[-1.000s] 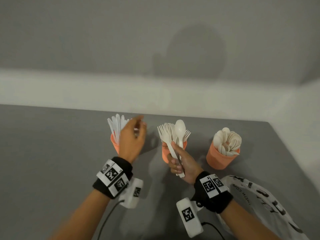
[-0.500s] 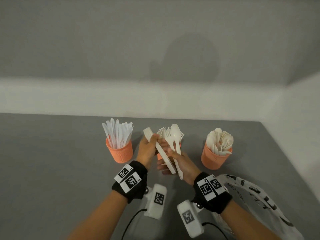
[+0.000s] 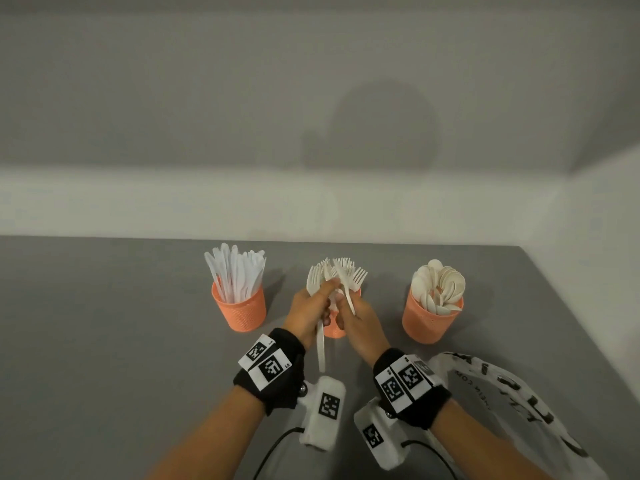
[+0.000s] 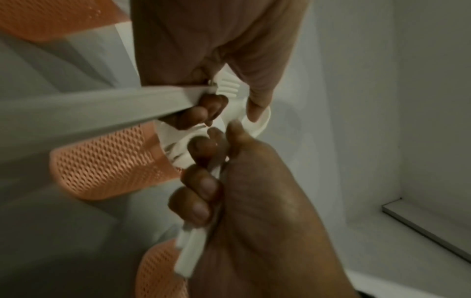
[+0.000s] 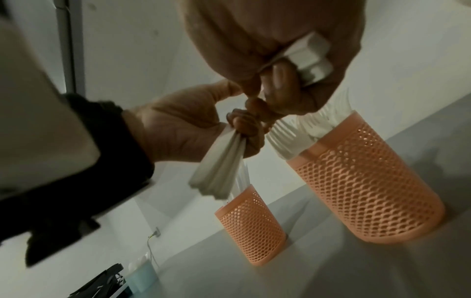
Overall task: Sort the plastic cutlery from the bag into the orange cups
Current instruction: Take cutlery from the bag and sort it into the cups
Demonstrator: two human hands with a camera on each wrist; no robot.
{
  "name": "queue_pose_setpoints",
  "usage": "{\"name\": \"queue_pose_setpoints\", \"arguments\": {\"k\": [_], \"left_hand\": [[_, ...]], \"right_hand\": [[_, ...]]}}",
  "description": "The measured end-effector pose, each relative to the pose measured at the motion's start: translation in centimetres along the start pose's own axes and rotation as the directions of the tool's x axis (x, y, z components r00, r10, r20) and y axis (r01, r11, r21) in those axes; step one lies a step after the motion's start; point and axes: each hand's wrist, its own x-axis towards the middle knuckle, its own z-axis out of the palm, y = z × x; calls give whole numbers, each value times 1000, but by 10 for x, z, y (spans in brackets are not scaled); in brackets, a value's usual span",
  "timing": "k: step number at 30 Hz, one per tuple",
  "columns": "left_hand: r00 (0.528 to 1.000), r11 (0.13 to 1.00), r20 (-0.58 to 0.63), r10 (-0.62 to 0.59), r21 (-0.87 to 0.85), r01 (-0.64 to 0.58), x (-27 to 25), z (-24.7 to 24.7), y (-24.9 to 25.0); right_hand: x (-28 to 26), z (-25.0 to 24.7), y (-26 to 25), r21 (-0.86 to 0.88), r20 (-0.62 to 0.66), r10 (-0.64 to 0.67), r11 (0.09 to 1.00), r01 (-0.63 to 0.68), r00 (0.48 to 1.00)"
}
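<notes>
Three orange mesh cups stand in a row on the grey table: the left cup (image 3: 239,311) holds knives, the middle cup (image 3: 334,329) holds forks and is half hidden behind both hands, and the right cup (image 3: 433,318) holds spoons. My left hand (image 3: 320,296) grips a small bundle of white cutlery (image 5: 219,177), its handles hanging down toward the wrist. My right hand (image 3: 346,306) touches the left and grips white cutlery handles (image 5: 311,58), with a fork (image 3: 348,292) sticking up from it. Both hands hover just in front of the fork cup.
A white plastic bag (image 3: 519,393) with black lettering lies on the table at my right forearm. The table's right edge (image 3: 571,323) meets a white wall close behind the spoon cup. Grey tabletop stretches away to the left of the knife cup.
My left hand came from the knife cup over to my right hand and took hold of cutlery from its bundle. Both hands now meet in front of the fork cup.
</notes>
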Motion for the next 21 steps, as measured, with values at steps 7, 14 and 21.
{"name": "queue_pose_setpoints", "arguments": {"k": [7, 14, 21], "left_hand": [[998, 1000, -70, -6, -26, 4, 0, 0, -3], [978, 979, -184, 102, -155, -132, 3, -14, 17], [978, 955, 55, 199, 211, -206, -5, -10, 26]], "right_hand": [[-11, -3, -16, 121, 146, 31, 991, -49, 989], [-3, -16, -6, 138, 204, 189, 966, -219, 961], [-11, -37, -12, 85, 353, 164, 975, -206, 921]]}}
